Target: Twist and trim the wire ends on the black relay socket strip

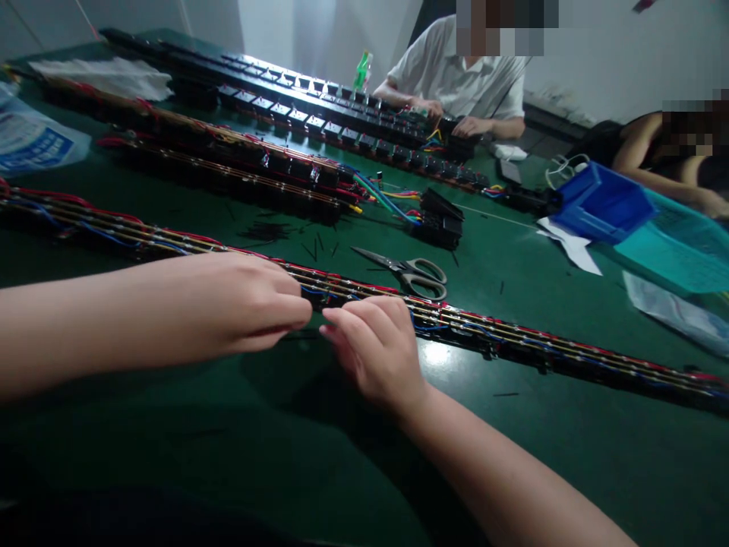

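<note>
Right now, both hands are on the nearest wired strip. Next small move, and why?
Probably slide both hands a little right along the wired strip. The left hand and right hand pinch the same spot, fingertips almost meeting, and the strip's long right stretch lies untouched. What they pinch is hidden.

Head camera looks down, close over table (171, 456).

scissors (411, 274), blue bin (604, 203) — green bottle (363, 71)

A dark green desk (228, 471) carries several long wired strips (541, 346) lying across it. Scissors (410, 273) lie just behind the near strip. At far right stand a blue bin (604, 205) and a teal basket (677, 251); a plastic bag (28, 140) lies far left.
</note>
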### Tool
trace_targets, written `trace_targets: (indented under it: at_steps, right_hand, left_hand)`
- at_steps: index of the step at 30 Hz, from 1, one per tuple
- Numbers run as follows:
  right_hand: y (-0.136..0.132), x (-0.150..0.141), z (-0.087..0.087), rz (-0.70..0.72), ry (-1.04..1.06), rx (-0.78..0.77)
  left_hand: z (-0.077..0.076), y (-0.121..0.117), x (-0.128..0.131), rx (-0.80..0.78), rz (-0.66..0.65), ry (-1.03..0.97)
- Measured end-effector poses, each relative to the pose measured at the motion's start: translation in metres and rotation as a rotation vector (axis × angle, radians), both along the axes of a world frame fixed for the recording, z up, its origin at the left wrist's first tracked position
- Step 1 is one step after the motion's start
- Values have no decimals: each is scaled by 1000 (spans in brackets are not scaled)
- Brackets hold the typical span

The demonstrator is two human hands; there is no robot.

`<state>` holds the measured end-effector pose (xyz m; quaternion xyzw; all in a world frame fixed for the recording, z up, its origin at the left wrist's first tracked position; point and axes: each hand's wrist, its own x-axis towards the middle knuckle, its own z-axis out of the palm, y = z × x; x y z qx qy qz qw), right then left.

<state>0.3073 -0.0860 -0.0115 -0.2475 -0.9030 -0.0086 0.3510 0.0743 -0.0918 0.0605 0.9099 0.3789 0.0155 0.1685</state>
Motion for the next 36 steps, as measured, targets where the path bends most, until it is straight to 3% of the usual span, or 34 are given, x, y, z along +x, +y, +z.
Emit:
trace_targets:
  at_steps: [4, 7, 9, 12, 16, 20, 25, 29, 36]
  right_hand:
    - [24, 17, 19, 161, 33, -228]
    - [40, 29, 32, 82, 85, -409]
    - [47, 36, 37, -4, 124, -537]
    - [57, 46, 41, -84, 214, -714]
    - [71, 60, 41, -42, 251, -829]
    - [81, 71, 39, -24, 217, -773]
    - [83, 75, 36, 36, 33, -626]
    - [82, 76, 34, 96, -135, -488]
    - [80, 73, 32, 125, -344, -420]
  left_hand:
    - [17, 27, 36, -10, 25, -131]
    - [26, 51, 58, -97, 112, -158]
    - [29, 66, 69, -91, 97, -198]
    - [27, 83, 82, -38, 49, -257]
    - [11, 99, 90, -55, 51, -380]
    - [-22, 116, 88, -151, 152, -488]
    - [-55, 127, 84, -210, 170, -278]
    - [-63, 123, 88, -157, 35, -163]
    - [-67, 122, 91, -171, -88, -145]
